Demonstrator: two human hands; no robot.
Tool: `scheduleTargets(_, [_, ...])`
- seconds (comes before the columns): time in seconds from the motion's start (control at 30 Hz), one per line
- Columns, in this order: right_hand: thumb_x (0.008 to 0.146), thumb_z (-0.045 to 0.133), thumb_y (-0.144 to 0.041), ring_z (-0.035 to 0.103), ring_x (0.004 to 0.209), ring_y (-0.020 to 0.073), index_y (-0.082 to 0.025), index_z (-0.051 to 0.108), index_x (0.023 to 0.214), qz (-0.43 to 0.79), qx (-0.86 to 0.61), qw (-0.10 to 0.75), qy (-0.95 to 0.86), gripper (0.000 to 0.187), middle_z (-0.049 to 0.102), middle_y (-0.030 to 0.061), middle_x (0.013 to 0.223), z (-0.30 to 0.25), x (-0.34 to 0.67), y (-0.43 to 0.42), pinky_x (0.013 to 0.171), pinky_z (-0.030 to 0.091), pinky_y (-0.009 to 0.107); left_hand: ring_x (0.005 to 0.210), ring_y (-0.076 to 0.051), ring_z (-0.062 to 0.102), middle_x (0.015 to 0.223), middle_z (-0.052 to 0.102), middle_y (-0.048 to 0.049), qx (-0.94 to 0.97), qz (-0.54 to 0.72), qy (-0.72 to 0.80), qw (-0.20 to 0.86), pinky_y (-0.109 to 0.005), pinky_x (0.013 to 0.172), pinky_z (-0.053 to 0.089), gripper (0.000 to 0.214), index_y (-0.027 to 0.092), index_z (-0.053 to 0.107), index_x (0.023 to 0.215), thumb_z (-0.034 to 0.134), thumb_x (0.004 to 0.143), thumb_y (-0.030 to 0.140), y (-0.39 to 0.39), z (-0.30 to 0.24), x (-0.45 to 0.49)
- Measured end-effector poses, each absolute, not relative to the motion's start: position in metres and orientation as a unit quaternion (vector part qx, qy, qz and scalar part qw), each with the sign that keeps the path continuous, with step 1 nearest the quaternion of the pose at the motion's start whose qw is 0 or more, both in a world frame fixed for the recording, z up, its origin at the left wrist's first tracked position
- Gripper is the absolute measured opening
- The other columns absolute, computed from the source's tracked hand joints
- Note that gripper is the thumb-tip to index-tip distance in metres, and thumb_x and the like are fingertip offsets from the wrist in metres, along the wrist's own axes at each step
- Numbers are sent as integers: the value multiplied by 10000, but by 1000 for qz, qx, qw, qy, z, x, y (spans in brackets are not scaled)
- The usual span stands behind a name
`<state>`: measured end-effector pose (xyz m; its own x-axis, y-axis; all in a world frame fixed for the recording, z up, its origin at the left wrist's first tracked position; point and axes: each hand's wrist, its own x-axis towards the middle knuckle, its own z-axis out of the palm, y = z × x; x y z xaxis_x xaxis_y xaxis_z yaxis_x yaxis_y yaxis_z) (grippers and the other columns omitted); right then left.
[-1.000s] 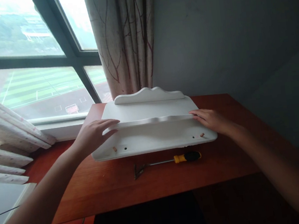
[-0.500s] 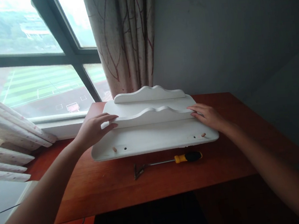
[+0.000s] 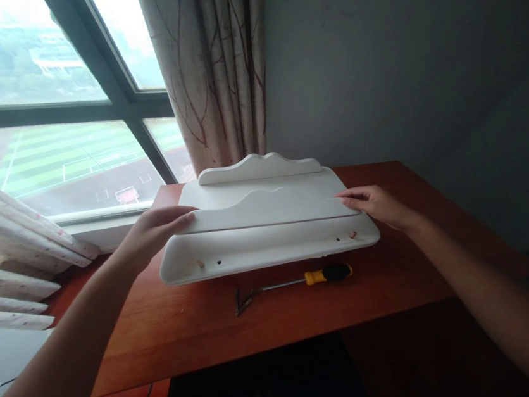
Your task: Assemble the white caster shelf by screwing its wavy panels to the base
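Between my two hands is a white wavy-edged panel [image 3: 266, 210], held by its ends above a white rounded board [image 3: 269, 242]. My left hand [image 3: 160, 226] pinches the left end, thumb in front. At the right end, my right hand [image 3: 373, 206] grips with thumb and fingers. A wooden dowel [image 3: 200, 264] and a dark hole show near the board's front left; another dowel [image 3: 353, 235] and hole are at the front right. A second wavy panel [image 3: 259, 168] stands upright along the board's far side. The panel's lower edge looks apart from the board.
A yellow-and-black screwdriver [image 3: 328, 273] lies on the red-brown table [image 3: 166, 337] in front of the board, its tip by several small screws or bolts [image 3: 242, 301]. Behind are a curtain [image 3: 216, 70], a window [image 3: 74, 163] and a grey wall [image 3: 350, 74].
Both hands have brought the front wavy panel toward me, and it now hides more of the board. Its face shows larger. The view has shifted slightly.
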<state>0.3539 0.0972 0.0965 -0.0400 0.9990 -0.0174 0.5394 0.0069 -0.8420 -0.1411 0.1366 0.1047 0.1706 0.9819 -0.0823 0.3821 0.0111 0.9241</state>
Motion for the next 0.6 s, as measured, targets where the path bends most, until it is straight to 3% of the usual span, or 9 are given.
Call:
scheduleTargets(0.27, [767, 749, -545, 681, 1138, 316, -193, 814, 1044, 396, -617, 278, -620, 452, 764, 104, 1175, 100, 357, 83, 1045, 505, 468, 985, -257, 694, 1047, 796, -65, 648, 314, 560, 409, -353, 940, 539, 596, 147, 794, 1056, 784, 740, 653, 109, 110, -128])
scheduleTargets(0.6, [823, 701, -542, 692, 1126, 312, -202, 804, 1088, 368, -614, 270, -643, 444, 764, 97, 1181, 99, 357, 70, 1018, 524, 464, 948, -266, 721, 1019, 797, -66, 692, 291, 553, 362, -329, 829, 598, 632, 141, 789, 1084, 708, 790, 694, 105, 105, -134])
